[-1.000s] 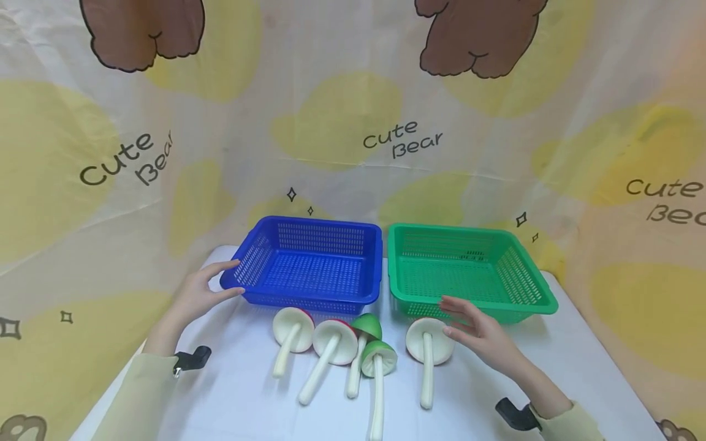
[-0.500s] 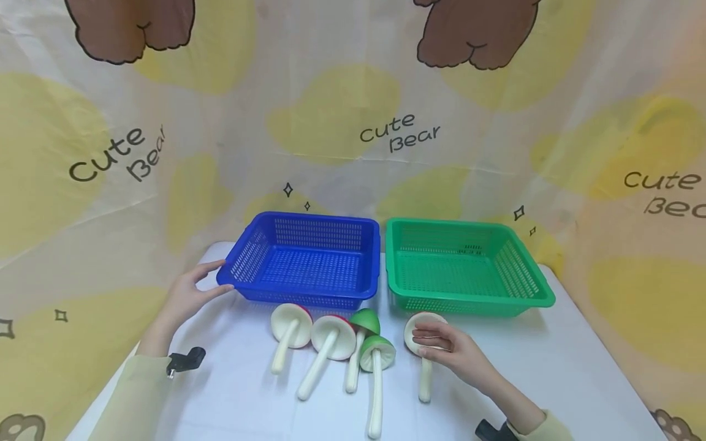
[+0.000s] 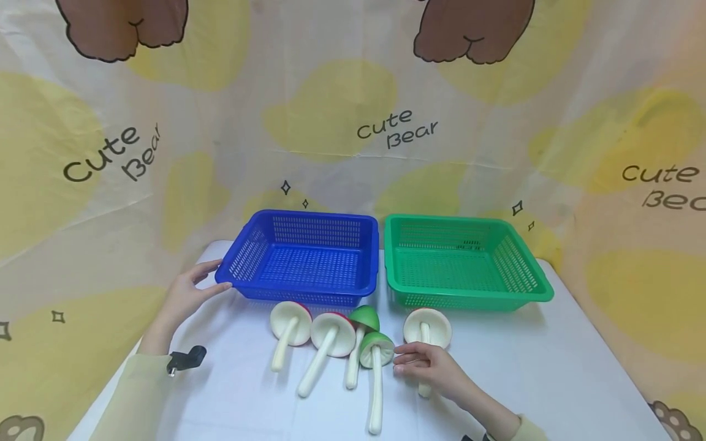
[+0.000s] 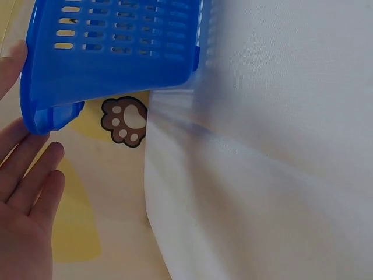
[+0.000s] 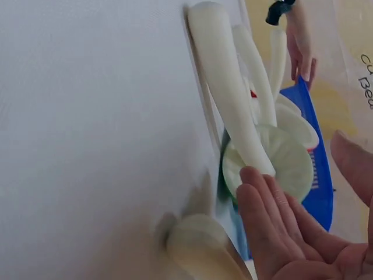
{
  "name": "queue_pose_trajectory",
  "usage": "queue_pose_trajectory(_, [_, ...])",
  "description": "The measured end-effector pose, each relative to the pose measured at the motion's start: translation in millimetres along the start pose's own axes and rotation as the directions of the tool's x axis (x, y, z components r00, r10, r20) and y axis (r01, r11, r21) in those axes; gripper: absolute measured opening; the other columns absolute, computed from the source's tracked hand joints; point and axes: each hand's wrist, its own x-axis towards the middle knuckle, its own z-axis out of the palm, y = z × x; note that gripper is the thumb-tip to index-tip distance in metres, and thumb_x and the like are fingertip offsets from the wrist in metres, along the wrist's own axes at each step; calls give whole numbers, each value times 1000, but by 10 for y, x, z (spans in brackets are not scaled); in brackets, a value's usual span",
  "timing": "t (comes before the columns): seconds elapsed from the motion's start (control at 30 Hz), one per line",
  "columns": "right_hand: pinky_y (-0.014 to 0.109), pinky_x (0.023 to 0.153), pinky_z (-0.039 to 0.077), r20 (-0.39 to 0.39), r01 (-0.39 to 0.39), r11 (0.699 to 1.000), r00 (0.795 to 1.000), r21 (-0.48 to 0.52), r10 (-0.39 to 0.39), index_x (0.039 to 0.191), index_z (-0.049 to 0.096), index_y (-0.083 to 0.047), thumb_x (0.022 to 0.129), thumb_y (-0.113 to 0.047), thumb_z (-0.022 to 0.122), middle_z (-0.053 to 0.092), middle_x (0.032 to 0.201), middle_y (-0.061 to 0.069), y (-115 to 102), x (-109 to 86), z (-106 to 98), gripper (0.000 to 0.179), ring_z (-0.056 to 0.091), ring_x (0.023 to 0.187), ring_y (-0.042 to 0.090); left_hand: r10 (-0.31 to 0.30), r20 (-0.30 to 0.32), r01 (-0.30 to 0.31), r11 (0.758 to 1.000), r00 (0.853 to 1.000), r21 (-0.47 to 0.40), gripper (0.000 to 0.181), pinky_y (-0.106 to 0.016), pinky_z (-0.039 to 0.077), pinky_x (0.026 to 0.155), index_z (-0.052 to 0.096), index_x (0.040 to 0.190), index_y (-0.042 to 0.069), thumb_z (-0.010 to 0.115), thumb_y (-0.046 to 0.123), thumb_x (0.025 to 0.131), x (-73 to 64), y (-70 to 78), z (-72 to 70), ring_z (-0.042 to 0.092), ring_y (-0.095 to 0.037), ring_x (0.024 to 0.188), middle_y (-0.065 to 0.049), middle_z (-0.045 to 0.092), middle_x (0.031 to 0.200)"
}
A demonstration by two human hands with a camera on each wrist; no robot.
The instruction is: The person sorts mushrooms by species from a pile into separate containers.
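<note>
My left hand [image 3: 184, 299] rests at the left corner of a blue plastic basket [image 3: 364, 291]. In the left wrist view, its thumb and extended fingers touch the basket's rim, spread apart. My right hand [image 3: 427, 365] reaches over the stem of the right-hand toy mushroom [image 3: 437, 324], partly covering it. Its straight fingertips are right beside the cap of the front green mushroom [image 3: 377, 392], with the thumb held apart in the right wrist view. Another green mushroom [image 3: 365, 316] lies just behind. Two red-capped mushrooms [image 3: 337, 339] lie to the left, their pale undersides facing me.
A green plastic basket [image 3: 469, 299] stands right of the blue one, near the back of a white-covered table [image 3: 231, 392]. Behind the baskets hangs a patterned cloth [image 3: 320, 116] with bear prints.
My right hand has moved left and nearer to me, from the green basket's front rim, across the right-hand mushroom, to the front green mushroom. The left hand stays at the blue basket.
</note>
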Motion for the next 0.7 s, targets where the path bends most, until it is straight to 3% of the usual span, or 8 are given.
queue_pose_trajectory(0.43, [31, 69, 60, -1, -45, 994, 999, 98, 46, 114, 60, 11, 83, -18, 74, 72, 93, 15, 114, 101, 303, 45, 70, 82, 20, -14, 19, 14, 1000, 1000, -2, 69, -60, 37, 103, 47, 139, 7, 73, 39, 82, 3, -6, -13, 43, -49, 126, -23, 51, 137])
queue_pose_trajectory(0.7, [29, 63, 60, -50, -23, 999, 998, 34, 25, 108, 62, 10, 79, -15, 75, 73, 85, 15, 107, 139, 384, 40, 70, 73, 18, -25, 17, 25, 1000, 1000, 9, 70, -61, 37, 103, 47, 139, 8, 72, 40, 83, -25, 22, -25, 42, -49, 127, -22, 50, 138])
